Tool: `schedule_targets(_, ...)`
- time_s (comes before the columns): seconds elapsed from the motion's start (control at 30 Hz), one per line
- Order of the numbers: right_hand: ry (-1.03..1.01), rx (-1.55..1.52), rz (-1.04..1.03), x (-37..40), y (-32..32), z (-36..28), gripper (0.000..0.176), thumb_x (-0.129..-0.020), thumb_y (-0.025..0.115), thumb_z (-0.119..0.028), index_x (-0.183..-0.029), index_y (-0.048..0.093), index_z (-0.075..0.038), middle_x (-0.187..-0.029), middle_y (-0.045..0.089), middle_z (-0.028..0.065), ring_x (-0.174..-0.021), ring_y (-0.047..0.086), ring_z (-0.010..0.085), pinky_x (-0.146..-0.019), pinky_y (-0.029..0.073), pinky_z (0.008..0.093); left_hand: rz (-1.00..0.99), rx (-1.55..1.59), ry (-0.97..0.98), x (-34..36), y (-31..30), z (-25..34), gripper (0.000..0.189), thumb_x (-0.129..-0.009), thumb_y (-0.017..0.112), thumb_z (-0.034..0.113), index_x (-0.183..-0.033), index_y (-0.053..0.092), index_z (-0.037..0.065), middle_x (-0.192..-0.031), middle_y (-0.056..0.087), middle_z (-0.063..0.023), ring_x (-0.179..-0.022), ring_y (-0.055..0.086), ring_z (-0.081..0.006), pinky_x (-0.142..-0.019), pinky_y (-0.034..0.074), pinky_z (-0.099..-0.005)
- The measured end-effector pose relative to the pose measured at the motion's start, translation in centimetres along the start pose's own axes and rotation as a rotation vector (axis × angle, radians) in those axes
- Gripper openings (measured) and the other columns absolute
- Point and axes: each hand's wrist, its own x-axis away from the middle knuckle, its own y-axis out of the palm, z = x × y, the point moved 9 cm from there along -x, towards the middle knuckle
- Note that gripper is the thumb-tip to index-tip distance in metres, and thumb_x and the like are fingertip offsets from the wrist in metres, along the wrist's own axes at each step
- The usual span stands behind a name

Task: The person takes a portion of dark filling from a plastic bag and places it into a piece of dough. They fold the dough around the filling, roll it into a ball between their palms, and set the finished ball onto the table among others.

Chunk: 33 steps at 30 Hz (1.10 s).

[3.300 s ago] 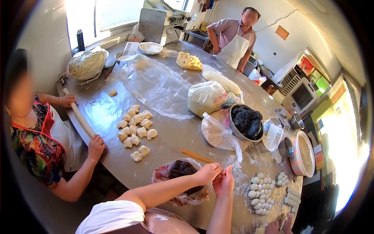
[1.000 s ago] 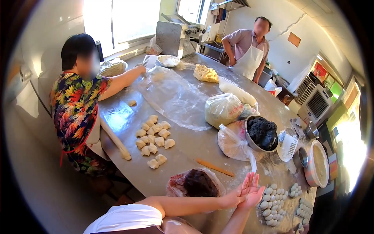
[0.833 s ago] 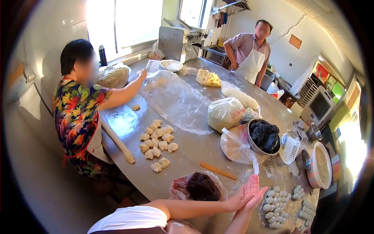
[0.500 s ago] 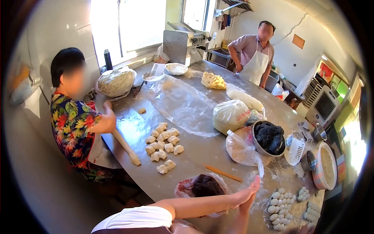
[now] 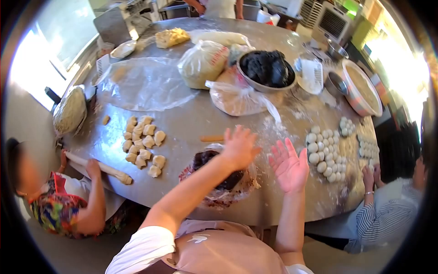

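Note:
My left hand (image 5: pixel 242 147) is spread open above the table, its forearm crossing over a dark brown paste (image 5: pixel 205 159) in an opened plastic bag (image 5: pixel 250 180). Palm up and fingers apart, my right hand (image 5: pixel 290 168) is held to the right of that bag, holding nothing. A gap separates the two hands. Just left of my left fingertips lies a flat wooden stick (image 5: pixel 212 138). Many small pale round balls (image 5: pixel 326 155) are grouped to the right of my right hand. Cut dough pieces (image 5: pixel 145 141) lie on the left.
The steel table (image 5: pixel 182 123) bears a bowl of black dough (image 5: pixel 267 68), bagged dough (image 5: pixel 203 64), a plastic sheet (image 5: pixel 146 84) and a large tub (image 5: pixel 362 86). At left a person rolls a dough rope (image 5: pixel 98 167); another person's hands (image 5: pixel 370 176) work at right. Someone stands behind the table.
My hands, pressed together before, have come apart with fingers spread. The view has turned down and to the right, bringing the person at right into sight.

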Motion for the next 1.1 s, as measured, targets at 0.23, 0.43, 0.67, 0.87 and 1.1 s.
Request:
schedule_targets(0.23, -0.254, 1.457, 0.399, 4.2, -9.3, -3.5, 0.061, -0.090, 0.058, -0.035, -0.134, 0.039, 0.003, -0.138, 0.042, 0.0213, -0.125, 0.043, 0.0354, -0.103, 0.034, 0.0480, -0.313, -0.170, -0.241, -0.3, -2.4, -10.8, 0.035, -0.084, 0.062, 0.031, -0.112, 0.059, 0.010, -0.118, 0.059, -0.0112, -0.107, 0.058, -0.0322, -0.089, 0.047, -0.0412)
schedule_targets(0.43, -0.292, 2.273, 0.322, 12.6, -9.5, -1.0, 0.090, -0.078, 0.067, -0.043, -0.138, 0.026, 0.010, -0.146, 0.024, 0.0299, -0.135, 0.021, 0.0470, -0.109, 0.017, 0.0562, -0.419, -0.096, -0.330, 1.2, -0.6, -16.7, 0.033, -0.075, 0.071, 0.026, -0.103, 0.063, 0.011, -0.109, 0.061, -0.0117, -0.104, 0.057, -0.0312, -0.086, 0.047, -0.0400)
schedule_targets(0.67, -0.154, 2.373, 0.323, 14.0, -10.6, 2.4, 0.095, -0.079, 0.061, -0.049, -0.139, 0.021, 0.013, -0.146, 0.021, 0.0319, -0.137, 0.017, 0.0462, -0.110, 0.011, 0.0578, -0.281, -0.045, -0.229, 1.3, 0.8, -18.3, 0.021, -0.075, 0.070, 0.016, -0.090, 0.059, 0.008, -0.096, 0.061, -0.0139, -0.092, 0.058, -0.0346, -0.078, 0.048, -0.0431)
schedule_targets(0.87, -0.229, 2.385, 0.276, 3.8, -8.6, 2.5, 0.093, -0.082, 0.057, -0.052, -0.139, 0.021, 0.012, -0.146, 0.022, 0.0315, -0.139, 0.015, 0.0422, -0.111, 0.008, 0.0556, -0.089, 0.170, -0.309, 3.7, -1.5, -19.3, 0.015, -0.079, 0.065, 0.010, -0.087, 0.053, 0.005, -0.085, 0.060, -0.0187, -0.082, 0.057, -0.0384, -0.069, 0.045, -0.0439)
schedule_targets(1.1, -0.363, 2.434, 0.187, -6.7, -3.5, 5.9, 0.077, -0.089, 0.049, -0.052, -0.139, 0.033, 0.005, -0.150, 0.025, 0.0219, -0.141, 0.016, 0.0355, -0.112, 0.010, 0.0538, 0.132, 0.301, -0.474, 10.1, -4.0, -19.2, 0.016, -0.079, 0.066, 0.006, -0.085, 0.051, 0.003, -0.073, 0.059, -0.0173, -0.069, 0.056, -0.0341, -0.063, 0.045, -0.0393)
